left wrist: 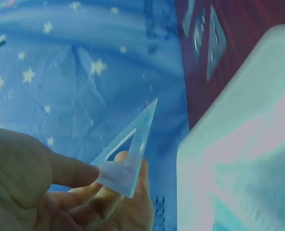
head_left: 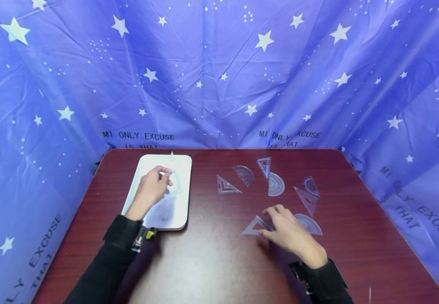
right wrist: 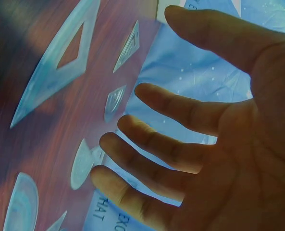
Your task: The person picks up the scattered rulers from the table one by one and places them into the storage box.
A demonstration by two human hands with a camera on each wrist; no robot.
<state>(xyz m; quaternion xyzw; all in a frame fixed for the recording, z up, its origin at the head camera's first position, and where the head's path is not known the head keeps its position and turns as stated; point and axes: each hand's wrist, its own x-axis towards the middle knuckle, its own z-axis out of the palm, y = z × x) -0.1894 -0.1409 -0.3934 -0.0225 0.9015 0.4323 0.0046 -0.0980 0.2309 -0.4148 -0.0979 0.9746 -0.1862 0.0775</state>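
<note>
My left hand [head_left: 153,185] is over a white tray [head_left: 166,211] at the left of the table. In the left wrist view it pinches a clear set square [left wrist: 137,168] between thumb and fingers. Another clear piece with markings [left wrist: 229,216] lies in the tray. My right hand [head_left: 288,232] hovers above the table's right side, its fingers spread and relaxed with nothing in them, as the right wrist view shows. Nearest to it lies a clear set square [head_left: 249,230], partly covered by the hand in the head view. A clear protractor [head_left: 313,226] lies just behind that hand.
Farther back on the dark red table [head_left: 212,253] lie a set square [head_left: 225,188], a protractor [head_left: 245,175], another set square [head_left: 264,166] touching a protractor [head_left: 276,185], and a set square [head_left: 307,200] overlapping a protractor [head_left: 310,185]. A blue starry curtain [head_left: 204,105] surrounds the table.
</note>
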